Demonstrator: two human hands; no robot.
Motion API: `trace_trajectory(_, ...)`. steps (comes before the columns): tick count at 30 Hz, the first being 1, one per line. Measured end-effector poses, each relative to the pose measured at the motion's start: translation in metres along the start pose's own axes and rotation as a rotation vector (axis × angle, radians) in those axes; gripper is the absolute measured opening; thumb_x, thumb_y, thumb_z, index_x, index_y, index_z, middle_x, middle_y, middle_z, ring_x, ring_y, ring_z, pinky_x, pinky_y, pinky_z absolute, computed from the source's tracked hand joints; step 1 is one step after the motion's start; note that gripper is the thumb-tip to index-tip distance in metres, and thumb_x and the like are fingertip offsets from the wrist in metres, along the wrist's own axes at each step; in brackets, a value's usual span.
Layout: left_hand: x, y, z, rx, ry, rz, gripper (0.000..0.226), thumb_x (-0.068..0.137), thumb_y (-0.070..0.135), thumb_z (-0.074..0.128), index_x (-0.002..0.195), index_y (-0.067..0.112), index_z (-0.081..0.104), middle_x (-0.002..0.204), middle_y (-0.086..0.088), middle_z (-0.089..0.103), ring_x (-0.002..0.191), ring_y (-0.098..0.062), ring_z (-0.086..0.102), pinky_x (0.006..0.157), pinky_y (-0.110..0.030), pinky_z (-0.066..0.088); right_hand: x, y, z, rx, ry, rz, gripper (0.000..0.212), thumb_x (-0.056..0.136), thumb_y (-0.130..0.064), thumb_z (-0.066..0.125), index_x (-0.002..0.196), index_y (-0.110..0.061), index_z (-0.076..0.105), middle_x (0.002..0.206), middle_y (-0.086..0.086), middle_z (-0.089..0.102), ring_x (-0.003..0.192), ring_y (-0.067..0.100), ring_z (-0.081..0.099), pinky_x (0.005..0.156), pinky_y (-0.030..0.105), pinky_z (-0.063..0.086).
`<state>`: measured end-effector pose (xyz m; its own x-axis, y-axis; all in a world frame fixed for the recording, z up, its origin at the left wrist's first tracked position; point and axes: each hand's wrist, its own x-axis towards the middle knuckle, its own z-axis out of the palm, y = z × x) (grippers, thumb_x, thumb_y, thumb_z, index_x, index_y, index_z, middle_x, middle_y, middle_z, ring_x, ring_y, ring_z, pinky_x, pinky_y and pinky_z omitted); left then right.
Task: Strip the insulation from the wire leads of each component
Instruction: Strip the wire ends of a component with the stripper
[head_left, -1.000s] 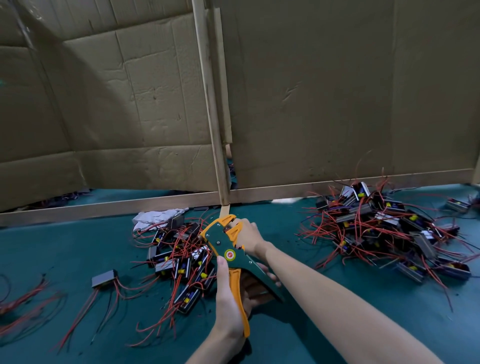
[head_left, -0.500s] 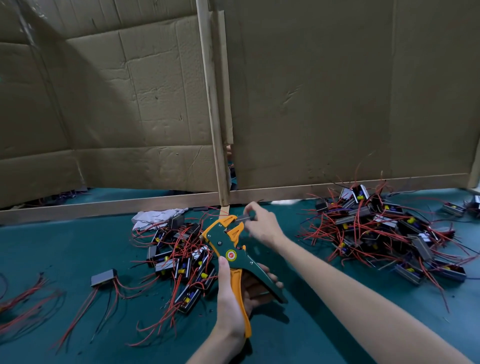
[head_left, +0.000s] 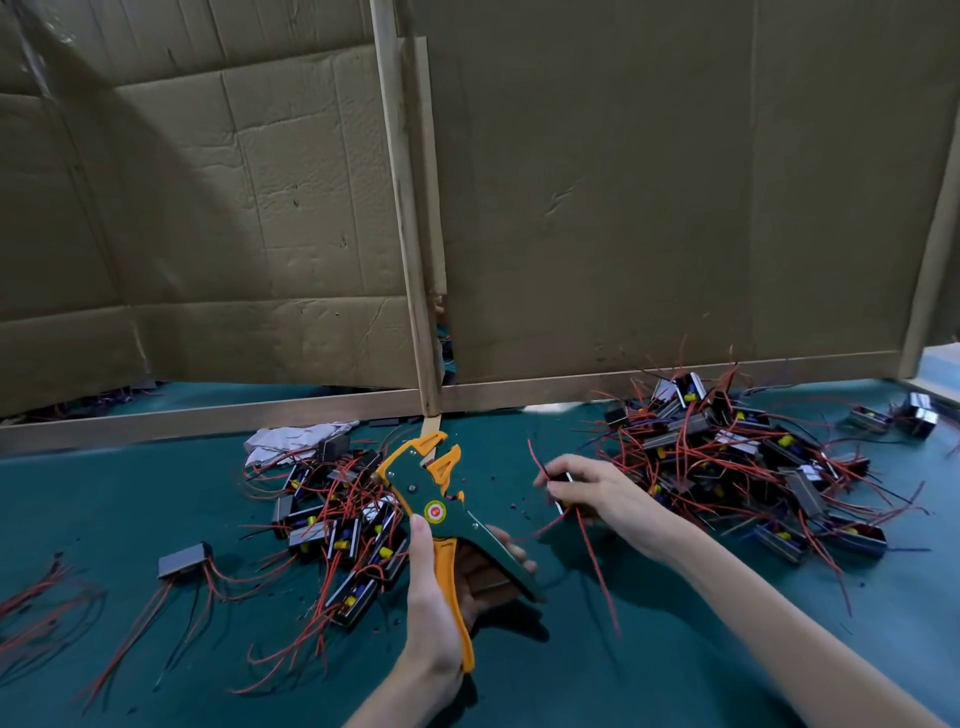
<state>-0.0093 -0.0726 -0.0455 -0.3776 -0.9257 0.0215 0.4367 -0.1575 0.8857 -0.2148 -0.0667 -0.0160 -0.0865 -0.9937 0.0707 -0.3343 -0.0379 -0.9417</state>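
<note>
Two hands show in the head view. At centre, the left hand (head_left: 436, 608) curls its fingers round the handles of the wire stripper (head_left: 434, 501), whose nose points to 12 o'clock. The right hand (head_left: 602, 496), at 3 o'clock of the tool and apart from it, pinches a component (head_left: 565, 477); its red leads (head_left: 597, 571) trail toward 6 o'clock. On the green worktop (head_left: 675, 654), a small pile (head_left: 343, 525) lies at 9 o'clock and a large pile (head_left: 727, 457) at 3 o'clock.

One stripper (head_left: 431, 499), two hands: left hand (head_left: 436, 613), right hand (head_left: 608, 493). Two heaps of components, middle pile (head_left: 343, 525) and right pile (head_left: 737, 457), honestly too tangled to count singly. Then one lone component (head_left: 184, 560) out left, a far-right pair (head_left: 867, 420), and one held component (head_left: 563, 480). One cloth (head_left: 296, 439), two cardboard panels (head_left: 208, 208), plus one loose wire bundle (head_left: 36, 608) at the left edge.
</note>
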Motion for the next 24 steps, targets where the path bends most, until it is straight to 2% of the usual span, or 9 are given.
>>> trace_trajectory(2, 0.002, -0.001, -0.001, 0.000, 0.022, 0.007, 0.081, 0.079, 0.070, 0.029, 0.075, 0.004, 0.074, 0.084, -0.028, 0.068, 0.080, -0.043, 0.069, 0.062, -0.039, 0.057, -0.009, 0.000, -0.001, -0.015, 0.021, -0.038, 0.017, 0.096, -0.024, 0.056, 0.082, -0.016, 0.062, 0.074, -0.007, 0.058, 0.065, 0.001, 0.049, 0.066, 0.013, 0.036)
trace_trajectory(4, 0.004, 0.000, -0.002, -0.029, 0.046, 0.015, 0.081, 0.079, 0.070, 0.031, 0.076, 0.002, 0.074, 0.085, -0.029, 0.068, 0.080, -0.043, 0.069, 0.061, -0.039, 0.057, -0.016, 0.000, -0.002, 0.101, 0.052, -0.057, 0.025, 0.097, -0.025, 0.055, 0.076, -0.012, 0.061, 0.073, -0.004, 0.061, 0.067, 0.004, 0.054, 0.070, 0.014, 0.043)
trace_trajectory(6, 0.006, 0.000, -0.003, -0.052, 0.055, 0.012, 0.081, 0.077, 0.071, 0.033, 0.075, 0.001, 0.074, 0.084, -0.029, 0.068, 0.078, -0.043, 0.069, 0.059, -0.040, 0.057, -0.021, -0.001, -0.004, 0.299, 0.031, -0.037, 0.022, 0.095, -0.018, 0.055, 0.080, -0.005, 0.064, 0.078, 0.004, 0.066, 0.073, 0.012, 0.062, 0.070, 0.028, 0.054)
trace_trajectory(8, 0.007, 0.000, -0.004, -0.050, 0.058, 0.010, 0.080, 0.075, 0.071, 0.034, 0.075, 0.002, 0.075, 0.083, -0.027, 0.069, 0.078, -0.043, 0.069, 0.060, -0.041, 0.058, -0.025, -0.003, -0.004, 0.391, 0.002, -0.024, 0.019, 0.091, -0.017, 0.057, 0.088, -0.002, 0.069, 0.082, 0.007, 0.068, 0.078, 0.015, 0.065, 0.069, 0.032, 0.057)
trace_trajectory(11, 0.006, 0.000, -0.004, -0.038, 0.045, -0.007, 0.080, 0.075, 0.072, 0.035, 0.076, 0.002, 0.075, 0.084, -0.028, 0.068, 0.079, -0.043, 0.069, 0.062, -0.042, 0.057, -0.028, -0.006, -0.002, 0.389, -0.004, -0.012, 0.023, 0.084, -0.026, 0.059, 0.092, -0.009, 0.073, 0.081, 0.005, 0.071, 0.077, 0.012, 0.066, 0.063, 0.025, 0.053)
trace_trajectory(14, 0.004, -0.001, -0.003, -0.008, 0.010, -0.033, 0.081, 0.075, 0.072, 0.037, 0.079, 0.000, 0.074, 0.086, -0.030, 0.067, 0.080, -0.045, 0.068, 0.065, -0.044, 0.057, -0.029, -0.010, -0.002, 0.366, -0.023, -0.027, 0.022, 0.087, -0.032, 0.058, 0.090, -0.013, 0.068, 0.077, 0.006, 0.069, 0.071, 0.014, 0.063, 0.059, 0.024, 0.049)
trace_trajectory(19, 0.002, -0.002, -0.003, 0.033, -0.066, -0.077, 0.085, 0.077, 0.072, 0.033, 0.082, -0.003, 0.073, 0.085, -0.030, 0.066, 0.080, -0.045, 0.067, 0.071, -0.047, 0.056, -0.032, -0.014, -0.003, 0.434, -0.113, -0.029, 0.020, 0.093, -0.028, 0.055, 0.083, -0.012, 0.062, 0.078, 0.014, 0.067, 0.066, 0.016, 0.063, 0.057, 0.023, 0.049)
trace_trajectory(23, 0.002, -0.002, -0.004, 0.036, -0.099, -0.098, 0.086, 0.077, 0.073, 0.032, 0.083, -0.003, 0.073, 0.086, -0.031, 0.065, 0.080, -0.045, 0.066, 0.073, -0.049, 0.056, -0.031, -0.013, -0.002, 0.335, -0.116, -0.053, 0.024, 0.099, -0.014, 0.047, 0.081, -0.009, 0.062, 0.077, 0.013, 0.071, 0.085, 0.027, 0.066, 0.080, 0.026, 0.053)
trace_trajectory(24, 0.003, -0.002, -0.004, 0.034, -0.111, -0.106, 0.085, 0.076, 0.073, 0.033, 0.083, -0.002, 0.073, 0.086, -0.031, 0.065, 0.081, -0.045, 0.067, 0.073, -0.049, 0.056, -0.031, -0.012, -0.001, 0.304, -0.113, -0.054, 0.026, 0.100, -0.011, 0.044, 0.081, -0.008, 0.062, 0.076, 0.012, 0.071, 0.089, 0.026, 0.067, 0.083, 0.023, 0.052)
